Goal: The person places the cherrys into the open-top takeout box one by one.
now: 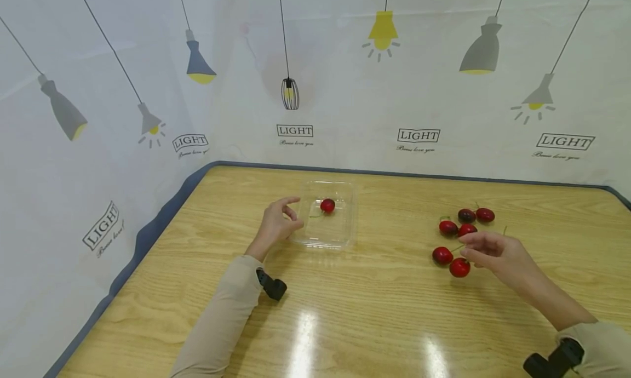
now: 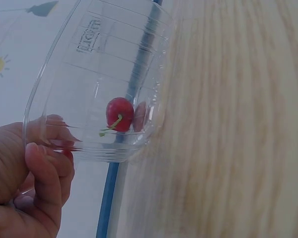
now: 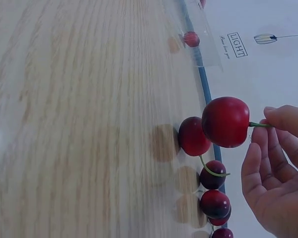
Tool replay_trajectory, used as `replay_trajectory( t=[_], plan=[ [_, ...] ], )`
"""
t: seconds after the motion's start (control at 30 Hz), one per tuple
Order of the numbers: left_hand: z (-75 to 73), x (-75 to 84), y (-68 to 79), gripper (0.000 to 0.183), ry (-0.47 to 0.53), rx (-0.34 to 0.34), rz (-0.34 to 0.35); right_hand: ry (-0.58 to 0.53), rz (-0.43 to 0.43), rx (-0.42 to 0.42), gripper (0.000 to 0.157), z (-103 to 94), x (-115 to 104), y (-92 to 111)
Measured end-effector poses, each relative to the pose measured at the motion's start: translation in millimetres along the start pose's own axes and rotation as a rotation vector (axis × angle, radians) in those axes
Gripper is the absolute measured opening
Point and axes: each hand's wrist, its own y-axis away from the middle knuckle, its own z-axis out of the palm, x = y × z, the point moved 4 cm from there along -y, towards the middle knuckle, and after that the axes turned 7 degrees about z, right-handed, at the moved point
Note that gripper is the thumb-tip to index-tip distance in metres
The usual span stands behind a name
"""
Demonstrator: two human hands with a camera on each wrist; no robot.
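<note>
My right hand (image 1: pixel 503 257) pinches a red cherry (image 3: pixel 226 122) by its green stem, between thumb and fingertips. It hangs beside another red cherry (image 1: pixel 442 256) on the table, overlapping it in the right wrist view. Behind, darker cherries (image 1: pixel 466 216) lie in a loose group. At the left, my left hand (image 1: pixel 277 223) holds the near-left side of a clear plastic container (image 1: pixel 345 240), its curled fingers at the rim. One of its fingers shows through the plastic in the left wrist view. Inside the container lies a single cherry (image 2: pixel 120 113) with its stem.
The wooden table (image 1: pixel 374 307) carries the container on the left and the loose cherries on the right. A white backdrop (image 1: pixel 345 93) printed with lamps stands along the table's back and left edges, with a blue band at its foot.
</note>
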Motion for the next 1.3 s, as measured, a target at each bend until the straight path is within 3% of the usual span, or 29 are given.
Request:
replay_trajectory(
  t=[0.47, 1.3],
  plan=[
    [0.1, 0.1, -0.2, 0.057, -0.006, 0.006, 0.005, -0.036, -0.043, -0.019, 0.023, 6.9, -13, -5],
    [0.1, 0.3, -0.7, 0.057, -0.012, 0.003, 0.019, -0.046, -0.077, -0.062, 0.030, 22.2, -38, -19]
  ],
)
